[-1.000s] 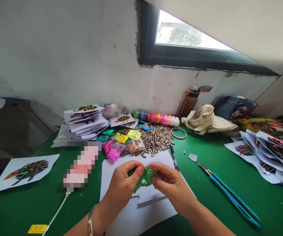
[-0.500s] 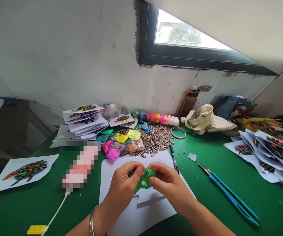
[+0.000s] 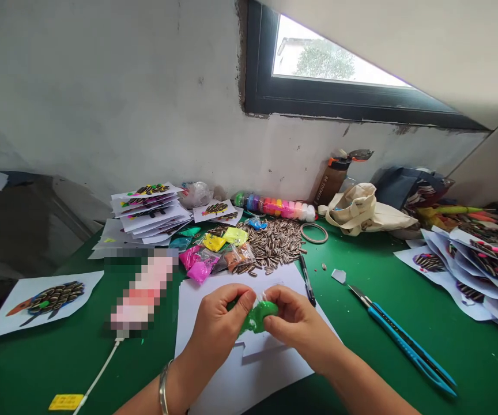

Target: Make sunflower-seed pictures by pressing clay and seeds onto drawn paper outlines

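Between my two hands is a packet of green clay (image 3: 255, 318), its clear plastic showing at the top. My left hand (image 3: 221, 314) pinches the packet's left side with thumb and forefinger. On the other side my right hand (image 3: 296, 323) grips it, the thumb pressing a smooth green bulge. White paper sheets (image 3: 214, 374) lie stacked beneath both hands. Just beyond them are clay packets in magenta (image 3: 200, 268), yellow (image 3: 214, 242) and orange-brown (image 3: 238, 257), beside a heap of striped sunflower seeds (image 3: 277, 242).
A black pen (image 3: 307, 280) lies along the paper's right edge. Farther right is a blue craft knife (image 3: 404, 340), blade exposed. Seed-decorated pictures are stacked at left (image 3: 151, 216) and right (image 3: 469, 268). A tape roll (image 3: 314, 233), cloth bag (image 3: 365, 210) and brown bottle (image 3: 333, 180) stand behind.
The green clay has shifted slightly under my right fingers and now bulges out around the right thumb. Clear plastic shows more above it. Both hands stay in nearly the same place.
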{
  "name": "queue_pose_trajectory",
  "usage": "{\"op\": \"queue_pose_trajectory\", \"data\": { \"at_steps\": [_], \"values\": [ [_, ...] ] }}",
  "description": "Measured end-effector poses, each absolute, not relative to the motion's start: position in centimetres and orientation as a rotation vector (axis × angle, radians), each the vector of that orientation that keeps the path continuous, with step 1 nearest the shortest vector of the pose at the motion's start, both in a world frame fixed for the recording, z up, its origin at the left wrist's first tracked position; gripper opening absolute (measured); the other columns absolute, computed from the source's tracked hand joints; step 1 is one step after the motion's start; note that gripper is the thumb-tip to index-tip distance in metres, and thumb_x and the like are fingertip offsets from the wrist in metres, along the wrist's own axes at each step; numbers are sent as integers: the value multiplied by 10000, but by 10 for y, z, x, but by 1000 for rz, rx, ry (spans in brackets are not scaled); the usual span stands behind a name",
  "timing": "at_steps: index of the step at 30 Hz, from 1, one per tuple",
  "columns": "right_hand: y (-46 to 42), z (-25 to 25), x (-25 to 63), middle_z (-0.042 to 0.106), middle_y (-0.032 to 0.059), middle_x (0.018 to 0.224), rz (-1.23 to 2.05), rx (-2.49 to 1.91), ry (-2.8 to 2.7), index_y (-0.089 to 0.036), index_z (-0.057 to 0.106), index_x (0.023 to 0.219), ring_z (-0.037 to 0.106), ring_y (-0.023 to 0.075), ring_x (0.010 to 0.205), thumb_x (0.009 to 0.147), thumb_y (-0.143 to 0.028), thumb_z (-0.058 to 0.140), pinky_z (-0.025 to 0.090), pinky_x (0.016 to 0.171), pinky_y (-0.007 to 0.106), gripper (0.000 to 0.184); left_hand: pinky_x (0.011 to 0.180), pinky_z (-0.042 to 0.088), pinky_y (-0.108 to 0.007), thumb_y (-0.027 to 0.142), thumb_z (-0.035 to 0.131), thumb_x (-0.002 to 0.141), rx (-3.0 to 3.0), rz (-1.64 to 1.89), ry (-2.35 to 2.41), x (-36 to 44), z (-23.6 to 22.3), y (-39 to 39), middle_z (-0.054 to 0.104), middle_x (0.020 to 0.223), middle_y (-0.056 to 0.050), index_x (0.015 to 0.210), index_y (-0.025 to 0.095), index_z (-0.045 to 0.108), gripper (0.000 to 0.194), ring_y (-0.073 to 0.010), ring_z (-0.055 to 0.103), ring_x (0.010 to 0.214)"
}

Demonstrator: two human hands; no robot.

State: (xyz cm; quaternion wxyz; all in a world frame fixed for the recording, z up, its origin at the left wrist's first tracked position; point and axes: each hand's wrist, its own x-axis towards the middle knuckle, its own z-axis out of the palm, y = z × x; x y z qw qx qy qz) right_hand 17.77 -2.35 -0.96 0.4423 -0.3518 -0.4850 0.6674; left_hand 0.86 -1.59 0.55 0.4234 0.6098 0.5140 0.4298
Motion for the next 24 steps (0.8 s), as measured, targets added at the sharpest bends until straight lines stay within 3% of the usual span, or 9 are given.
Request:
{"op": "queue_pose_trajectory", "data": {
  "at_steps": [6,11,14,20,24],
  "values": [
    [-19,-9,180,616,1,836,1768,-820,-1194,-183,724,899,531,130,808,741,-243,753,410,749,258,171,631,474,-242,395,581,861,1550,1080,1291,6,3,-15,682,745,-26,770,178,703,265,-158,597,698],
    [-19,-15,184,528,-50,696,1815,-859,-1204,-167,635,813,436,74,624,701,-197,758,325,563,200,169,627,455,-243,393,561,877,1612,1021,1292,10,3,-17,666,727,-22,754,175,696,284,-154,582,687],
    [-20,-15,182,485,-70,652,1776,-894,-1181,-175,575,739,403,67,590,665,-151,753,305,531,191,194,606,443,-235,407,561,876,1612,1012,1303,9,4,-16,639,702,-19,727,168,679,305,-147,560,669],
    [-18,-7,183,653,-1,859,1732,-883,-1177,-194,711,952,561,133,772,731,-207,730,434,739,259,222,512,498,-232,552,544,861,1346,883,1151,5,3,-10,607,753,-24,861,164,658,404,-146,580,629],
    [-18,-5,183,671,16,794,1896,-830,-1230,-165,723,897,600,157,765,748,-257,742,444,747,285,176,357,452,-203,596,562,830,1242,820,1166,8,2,-13,541,653,10,796,153,631,450,-106,525,461]
  ]
}}
